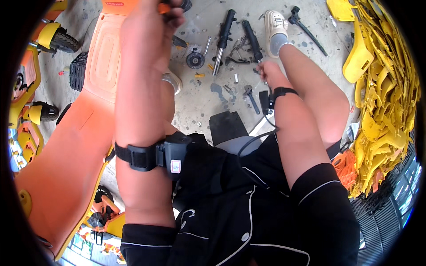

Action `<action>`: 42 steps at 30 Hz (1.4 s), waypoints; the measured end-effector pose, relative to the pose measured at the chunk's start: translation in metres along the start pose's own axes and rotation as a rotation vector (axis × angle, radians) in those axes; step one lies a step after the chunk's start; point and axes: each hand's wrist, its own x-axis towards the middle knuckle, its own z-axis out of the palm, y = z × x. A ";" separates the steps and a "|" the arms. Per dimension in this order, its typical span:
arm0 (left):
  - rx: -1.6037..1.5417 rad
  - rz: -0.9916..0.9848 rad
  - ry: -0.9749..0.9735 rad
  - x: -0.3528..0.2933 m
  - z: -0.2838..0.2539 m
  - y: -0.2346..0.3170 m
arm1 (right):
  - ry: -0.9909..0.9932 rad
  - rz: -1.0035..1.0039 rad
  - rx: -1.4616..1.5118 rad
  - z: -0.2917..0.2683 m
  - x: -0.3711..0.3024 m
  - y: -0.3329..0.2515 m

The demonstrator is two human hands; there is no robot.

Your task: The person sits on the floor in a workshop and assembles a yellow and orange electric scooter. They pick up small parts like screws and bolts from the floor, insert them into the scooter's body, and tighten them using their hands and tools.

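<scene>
My left hand point(153, 31) reaches to the top edge of the view beside the orange scooter body. Its fingers are curled round something orange and black point(164, 8), mostly hidden and cut off by the edge. My right hand point(270, 72) is closed in front of my right knee, at the silver end of a black fork leg point(251, 37). A thin piece shows under its fingers; what they grip is not clear. A second black fork leg point(225, 33) lies to its left. An adjustable wrench point(252, 99) is on the floor below.
The long orange scooter body point(102, 57) stands along my left. A small black wheel point(195, 60), metal rods and small yellow pieces lie on the concrete. A black stem part point(308, 33) lies beyond my right shoe point(276, 27). Yellow panels point(384, 124) are piled at right.
</scene>
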 end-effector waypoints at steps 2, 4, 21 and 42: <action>-0.032 0.027 0.001 0.006 -0.015 0.002 | 0.177 0.040 0.010 0.012 0.016 0.045; -0.017 0.017 0.080 0.005 -0.020 0.003 | 0.040 -0.005 -0.069 0.036 0.012 0.067; -0.048 0.003 0.080 0.006 -0.033 -0.008 | -0.125 -0.332 -0.754 0.118 0.056 0.111; 0.054 0.002 0.176 0.040 -0.027 -0.022 | 0.161 -0.299 -0.292 0.188 0.089 0.022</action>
